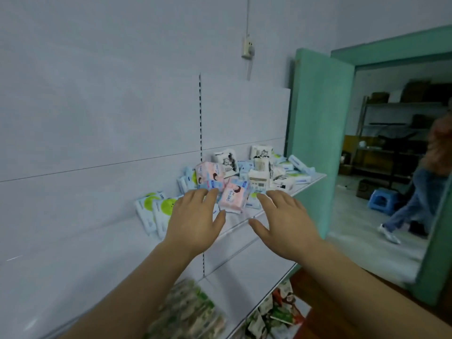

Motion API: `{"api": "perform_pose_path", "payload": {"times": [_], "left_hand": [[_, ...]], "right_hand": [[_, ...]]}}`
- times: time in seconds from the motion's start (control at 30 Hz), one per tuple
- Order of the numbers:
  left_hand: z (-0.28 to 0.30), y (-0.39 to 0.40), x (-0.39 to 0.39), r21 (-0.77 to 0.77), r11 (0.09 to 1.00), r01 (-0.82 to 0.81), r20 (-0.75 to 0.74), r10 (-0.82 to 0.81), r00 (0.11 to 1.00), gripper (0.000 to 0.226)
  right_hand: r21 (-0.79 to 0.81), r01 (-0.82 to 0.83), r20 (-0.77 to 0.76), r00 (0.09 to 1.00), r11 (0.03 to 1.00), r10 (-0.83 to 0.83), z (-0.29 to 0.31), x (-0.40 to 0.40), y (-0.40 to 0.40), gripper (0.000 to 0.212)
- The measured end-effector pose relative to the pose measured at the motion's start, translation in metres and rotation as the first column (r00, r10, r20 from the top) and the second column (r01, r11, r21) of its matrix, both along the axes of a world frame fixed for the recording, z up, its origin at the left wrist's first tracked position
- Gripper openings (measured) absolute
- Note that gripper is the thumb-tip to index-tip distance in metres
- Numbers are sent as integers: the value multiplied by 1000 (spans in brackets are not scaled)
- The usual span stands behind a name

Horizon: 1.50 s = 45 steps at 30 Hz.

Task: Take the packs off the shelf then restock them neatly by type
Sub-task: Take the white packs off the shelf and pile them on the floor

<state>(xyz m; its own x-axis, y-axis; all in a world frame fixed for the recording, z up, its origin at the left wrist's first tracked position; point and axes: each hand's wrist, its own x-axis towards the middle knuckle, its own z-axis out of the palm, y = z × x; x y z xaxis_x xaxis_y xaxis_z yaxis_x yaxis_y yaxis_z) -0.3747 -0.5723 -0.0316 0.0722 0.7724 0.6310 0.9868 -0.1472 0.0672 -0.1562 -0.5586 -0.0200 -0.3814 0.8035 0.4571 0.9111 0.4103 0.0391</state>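
A jumbled heap of small packs lies on a white shelf (247,223). Pink packs (232,195) sit in the middle, white packs with green circles (156,209) at the left, white packs with a cartoon print (226,162) at the back, and pale blue-and-white packs (297,163) at the right. My left hand (195,218) hovers with fingers spread just in front of the pink packs. My right hand (283,216) is stretched out beside it over the shelf's front edge, fingers straight. Neither hand holds a pack.
A lower shelf (259,307) carries green and red printed packs (276,311). To the right stands an open green door (320,133). Beyond the doorway a person (420,192) walks past a blue stool (381,199) and dark storage racks.
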Motion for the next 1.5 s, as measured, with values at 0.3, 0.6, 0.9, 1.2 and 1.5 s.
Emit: {"api": "perform_pose_path", "payload": {"times": [0.3,0.6,0.9,1.2,1.5], "left_hand": [[-8,119,-21,-40,996,-81,38,82,996,66],[-16,204,-13,-151,934,-324,146,345,927,66],[-18,248,-11,-315,878,-361,471,475,744,61],[-4,246,-17,-260,910,-324,599,415,684,81],[20,213,-45,-346,854,-389,180,468,865,91]], "right_hand": [[-33,15,-12,1000,999,-16,-17,-21,113,88],[-237,-15,-64,998,971,-1,-30,-25,229,102],[-256,-281,-230,947,925,224,-53,-36,291,100],[-228,-588,-573,726,776,381,-47,-37,307,84],[-43,-601,-205,787,798,581,-21,-48,312,78]]}}
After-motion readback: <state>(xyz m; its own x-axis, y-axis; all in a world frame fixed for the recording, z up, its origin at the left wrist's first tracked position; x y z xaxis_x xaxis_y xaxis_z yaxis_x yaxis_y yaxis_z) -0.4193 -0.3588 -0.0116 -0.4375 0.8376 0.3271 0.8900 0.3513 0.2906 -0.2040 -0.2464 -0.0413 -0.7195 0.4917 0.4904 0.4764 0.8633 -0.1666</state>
